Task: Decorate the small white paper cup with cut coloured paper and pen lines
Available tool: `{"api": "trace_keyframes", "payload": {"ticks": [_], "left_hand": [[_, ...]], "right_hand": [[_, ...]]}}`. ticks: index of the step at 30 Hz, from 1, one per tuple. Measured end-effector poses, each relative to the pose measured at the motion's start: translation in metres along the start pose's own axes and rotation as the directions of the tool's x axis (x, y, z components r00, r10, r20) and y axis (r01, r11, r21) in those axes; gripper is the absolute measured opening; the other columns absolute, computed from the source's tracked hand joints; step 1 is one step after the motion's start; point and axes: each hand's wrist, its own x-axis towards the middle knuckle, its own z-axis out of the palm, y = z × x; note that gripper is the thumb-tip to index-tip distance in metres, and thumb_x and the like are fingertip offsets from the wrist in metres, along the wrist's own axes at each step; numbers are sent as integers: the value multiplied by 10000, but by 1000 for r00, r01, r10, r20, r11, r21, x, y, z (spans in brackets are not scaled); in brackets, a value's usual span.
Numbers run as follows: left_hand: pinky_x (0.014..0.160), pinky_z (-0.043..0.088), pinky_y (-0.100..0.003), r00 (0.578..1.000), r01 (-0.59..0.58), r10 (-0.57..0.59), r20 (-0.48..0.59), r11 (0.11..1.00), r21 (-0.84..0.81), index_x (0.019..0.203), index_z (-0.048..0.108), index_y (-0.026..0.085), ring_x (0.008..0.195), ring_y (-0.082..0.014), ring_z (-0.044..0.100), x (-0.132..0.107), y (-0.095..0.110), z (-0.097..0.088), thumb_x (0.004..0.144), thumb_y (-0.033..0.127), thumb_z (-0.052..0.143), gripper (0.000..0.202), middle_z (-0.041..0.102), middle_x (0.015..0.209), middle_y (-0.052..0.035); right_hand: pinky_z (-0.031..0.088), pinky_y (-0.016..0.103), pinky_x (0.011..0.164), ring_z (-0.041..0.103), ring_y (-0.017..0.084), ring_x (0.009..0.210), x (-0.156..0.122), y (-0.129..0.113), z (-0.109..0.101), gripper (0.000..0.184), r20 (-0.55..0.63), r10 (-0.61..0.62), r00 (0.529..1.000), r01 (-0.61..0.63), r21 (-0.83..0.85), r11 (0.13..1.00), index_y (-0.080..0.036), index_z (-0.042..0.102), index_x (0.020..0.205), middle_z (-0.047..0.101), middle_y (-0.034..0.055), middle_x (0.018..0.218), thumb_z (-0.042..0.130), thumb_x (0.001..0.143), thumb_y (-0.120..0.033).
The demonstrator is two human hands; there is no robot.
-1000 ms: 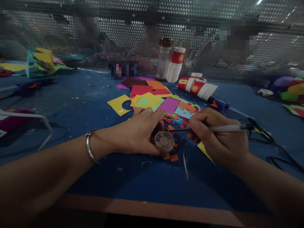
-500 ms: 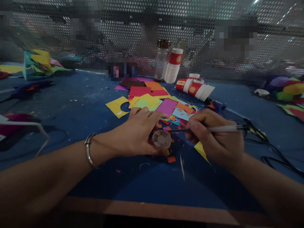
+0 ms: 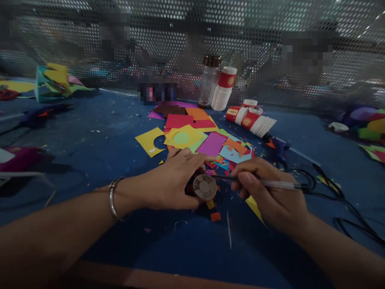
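My left hand (image 3: 171, 182), with a metal bangle on the wrist, is closed round a small brown round disc (image 3: 205, 187) with marks along its rim, holding it on the blue table (image 3: 120, 132). My right hand (image 3: 267, 194) grips a clear pen (image 3: 270, 184) that lies nearly level, its tip touching the disc's upper right edge. Small paper scraps lie about the disc.
Coloured paper sheets (image 3: 192, 132) lie just beyond the hands. A glass bottle (image 3: 208, 82), upright paper cups (image 3: 223, 89) and a fallen cup stack (image 3: 251, 119) stand farther back by a perforated metal screen. Black cables (image 3: 339, 200) run at the right. Folded paper shapes (image 3: 55, 80) sit far left.
Both hands and the disc have stayed together; the view has tilted so they sit slightly lower. The pen has turned a little, its tip closer to the disc.
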Motion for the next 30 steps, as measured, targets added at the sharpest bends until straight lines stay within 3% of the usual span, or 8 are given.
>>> {"api": "trace_keyframes", "payload": {"ticks": [6, 11, 16, 19, 21, 23, 25, 30], "left_hand": [[1067, 315, -537, 987, 36, -18, -162, 993, 109, 1317, 537, 204, 1188, -341, 498, 3, 4, -1, 729, 431, 725, 657, 621, 1228, -104], [1033, 318, -552, 983, 64, -38, -177, 987, 147, 1189, 615, 178, 1139, -343, 504, 6, 10, 0, 719, 447, 716, 552, 627, 1149, -102], [994, 331, -523, 980, 114, -83, -182, 980, 163, 1052, 631, 181, 1086, -323, 521, 4, 16, 9, 707, 456, 768, 461, 634, 1090, -85], [989, 333, -530, 979, 145, -119, -166, 978, 150, 1028, 623, 180, 1057, -332, 527, 2, 17, 11, 644, 678, 827, 661, 647, 1064, -86], [1002, 333, -528, 981, 129, -106, -160, 982, 139, 1125, 622, 186, 1103, -348, 524, -1, 17, 8, 625, 760, 809, 783, 655, 1130, -93], [1029, 323, -519, 988, 84, -66, -139, 988, 128, 1282, 585, 216, 1188, -351, 510, -4, 17, 4, 717, 629, 808, 735, 648, 1241, -85], [1059, 301, -518, 995, 41, -30, -92, 992, 119, 1385, 524, 235, 1242, -339, 504, -7, 17, -1, 784, 380, 753, 659, 645, 1305, -69], [1066, 299, -491, 999, -16, 17, -29, 1000, 25, 1306, 558, 258, 1203, -294, 553, -10, 16, -4, 804, 235, 652, 512, 663, 1272, -30]], "right_hand": [[555, 211, 517, 676, 93, 564, -3, -1, 1, 174, -173, 98, 980, -75, 137, 988, -237, 686, 1040, 761, 10, 861, 536, 1058, -323], [553, 188, 516, 689, 84, 567, 0, -2, 3, 171, -121, 152, 981, -144, 73, 987, -214, 683, 1057, 779, 12, 846, 569, 1045, -340], [552, 166, 544, 691, 68, 590, 0, 1, 3, 177, -64, 171, 983, -163, 110, 980, -229, 680, 1075, 770, -13, 836, 539, 1060, -334], [548, 156, 551, 685, 61, 589, -1, 1, 2, 195, -50, 171, 984, -162, 141, 977, -244, 692, 1056, 753, -30, 798, 519, 1069, -333], [546, 155, 552, 682, 60, 584, -3, 1, 1, 193, -53, 167, 985, -158, 135, 978, -248, 696, 1058, 747, -34, 788, 520, 1069, -325], [545, 158, 552, 679, 59, 581, -3, 0, 0, 186, -54, 162, 985, -154, 117, 981, -249, 700, 1054, 743, -35, 791, 528, 1064, -317], [544, 162, 549, 677, 59, 576, -4, -1, -1, 181, -58, 155, 986, -148, 101, 984, -247, 704, 1044, 741, -34, 795, 536, 1060, -312], [545, 174, 542, 685, 70, 571, -4, -2, -1, 190, -81, 149, 986, -142, 79, 987, -236, 708, 1041, 743, -26, 779, 534, 1059, -309]]}}
